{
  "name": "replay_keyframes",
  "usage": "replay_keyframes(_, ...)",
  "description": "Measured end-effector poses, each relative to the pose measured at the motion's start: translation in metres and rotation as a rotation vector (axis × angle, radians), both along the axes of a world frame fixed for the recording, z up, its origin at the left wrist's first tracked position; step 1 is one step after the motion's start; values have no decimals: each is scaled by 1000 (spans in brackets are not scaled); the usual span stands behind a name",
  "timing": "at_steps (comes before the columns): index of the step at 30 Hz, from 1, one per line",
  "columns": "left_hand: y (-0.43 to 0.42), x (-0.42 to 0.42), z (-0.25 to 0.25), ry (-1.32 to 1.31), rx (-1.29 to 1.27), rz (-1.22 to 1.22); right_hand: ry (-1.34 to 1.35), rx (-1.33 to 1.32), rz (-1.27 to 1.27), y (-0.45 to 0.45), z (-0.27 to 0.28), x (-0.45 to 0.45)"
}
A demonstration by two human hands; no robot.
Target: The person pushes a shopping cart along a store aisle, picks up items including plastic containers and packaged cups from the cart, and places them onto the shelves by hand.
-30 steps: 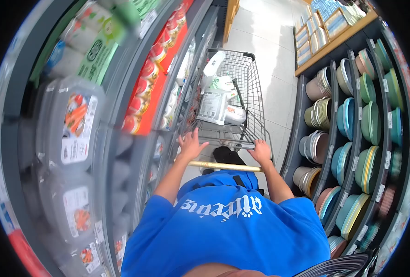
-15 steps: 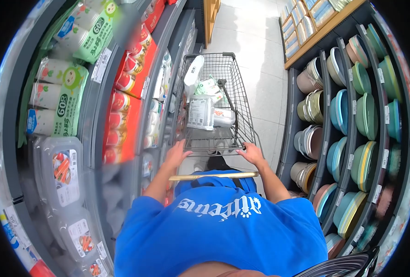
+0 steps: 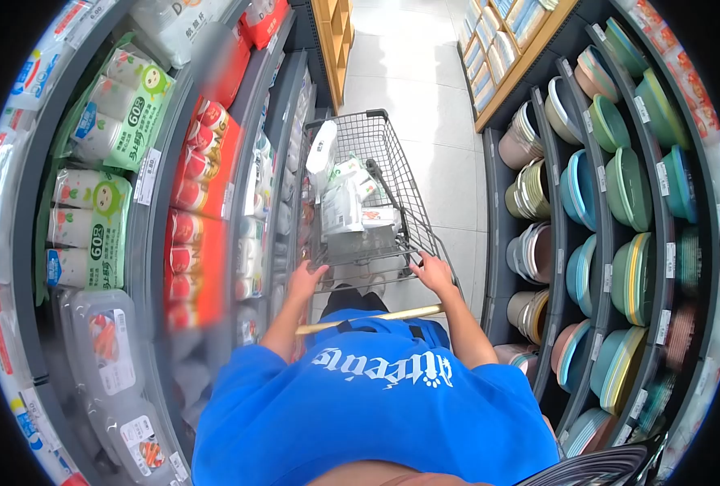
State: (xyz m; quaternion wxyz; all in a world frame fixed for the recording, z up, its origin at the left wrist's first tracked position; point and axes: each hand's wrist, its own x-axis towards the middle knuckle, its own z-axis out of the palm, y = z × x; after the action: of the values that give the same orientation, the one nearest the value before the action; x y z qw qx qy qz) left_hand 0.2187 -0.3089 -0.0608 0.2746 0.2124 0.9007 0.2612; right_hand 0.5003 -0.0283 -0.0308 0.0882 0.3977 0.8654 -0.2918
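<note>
A wire shopping cart [image 3: 408,168] stands in front of me in the aisle. My left hand [image 3: 303,282] is closed on the left part of its handle, and my right hand [image 3: 433,272] grips the right part. Inside the basket lie a clear plastic-wrapped pack [image 3: 342,209], a green-and-white pack [image 3: 352,176], a long white package [image 3: 322,150] propped at the far left, and a small white pack with red print [image 3: 379,216]. Some of the fingers are hidden around the handle.
Close on the left, shelves hold green cup packs [image 3: 93,231], red cup packs [image 3: 194,263] and clear food containers [image 3: 105,344]. On the right are stacked buckets [image 3: 528,251] and basins [image 3: 629,188]. Ahead, the tiled floor [image 3: 413,89] runs past a wooden rack [image 3: 530,49].
The left shelves' goods have slid down in view, and the cart sits slightly lower and further left. The right shelves have shifted left. Both hands stay at the handle.
</note>
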Motion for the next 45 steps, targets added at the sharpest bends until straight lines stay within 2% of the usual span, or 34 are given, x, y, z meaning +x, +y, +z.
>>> replay_keyframes(5, 14, 0, 11, -31, -22, -110, 85, 167, 43, 4, -21, 14)
replay_keyframes(6, 17, 0, 16, -38, -18, -126, 93, 106, 49, 3, -14, 16)
replay_keyframes(10, 27, -2, 10, -36, 28, -148, 71, 301, 94, -9, -10, 20)
replay_keyframes(13, 34, -6, 10, -31, 23, -159, 37, 209, 38, -10, -1, 12)
replay_keyframes(20, 52, -18, 17, 16, 5, -176, 291, 145, 7, 10, -2, -1)
replay_keyframes(23, 59, -17, 18, 152, 28, -113, 282, 81, 24, 13, 0, -8)
replay_keyframes(27, 57, -17, 3, 117, 191, 52, 261, 81, 72, 29, 1, -21)
replay_keyframes(30, 59, -30, -5, 202, 168, -171, 283, 78, 78, 37, 3, -25)
replay_keyframes(33, 68, -28, 8, 283, 198, -248, 267, 73, 72, 43, 3, -30)
replay_keyframes(36, 78, -19, 32, 296, 306, -175, 307, 96, 87, 51, -11, -33)
replay_keyframes(39, 80, -22, 23, 239, 324, -103, 274, 173, 76, 52, -23, -35)
replay_keyframes(42, 74, -28, 11, 286, 229, -234, 259, 144, 24, 53, -26, -40)
replay_keyframes(45, 75, -25, 5, 379, 109, -261, 230, 131, -14, 50, -22, -43)
